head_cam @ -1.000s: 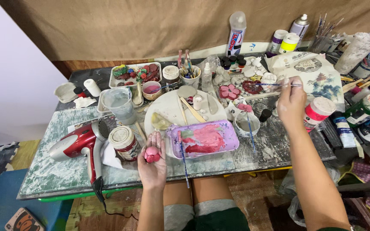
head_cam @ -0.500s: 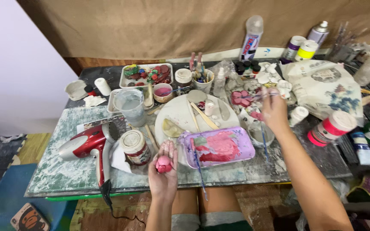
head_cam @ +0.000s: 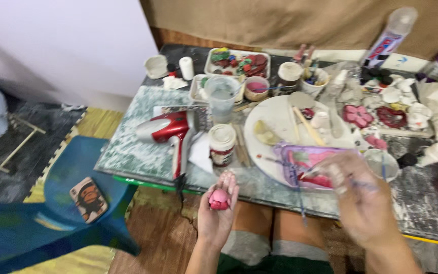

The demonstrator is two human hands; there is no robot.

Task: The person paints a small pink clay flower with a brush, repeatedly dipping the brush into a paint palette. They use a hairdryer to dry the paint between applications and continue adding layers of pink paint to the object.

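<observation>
The person sits at the near edge of a paint-spattered worktop (head_cam: 143,157). The left hand (head_cam: 218,213) is held palm up just off that edge, its fingers curled round a small pink moulded piece (head_cam: 219,200), rounded and matt, seemingly clay or plaster. The right hand (head_cam: 358,203) is blurred; its fingers appear pinched together on a thin paintbrush (head_cam: 300,203), whose shaft crosses a shallow plastic palette tray (head_cam: 292,155) smeared with pink and red paint, near the front edge.

Judgement: the step in hand looks like painting the pink piece, with the brush at or just off the palette. The next move would call for bringing the brush tip across to the piece while the left hand keeps it steady and turned to the bare side.

Other items: a white round plate (head_cam: 275,119) at mid-worktop, glossy and paint-marked; a lidded jar (head_cam: 222,144) beside it; a red hair dryer (head_cam: 171,129) of smooth plastic towards the left edge; a clear cup (head_cam: 221,96) behind the jar. A blue plastic chair (head_cam: 51,203) stands left of the worktop.
</observation>
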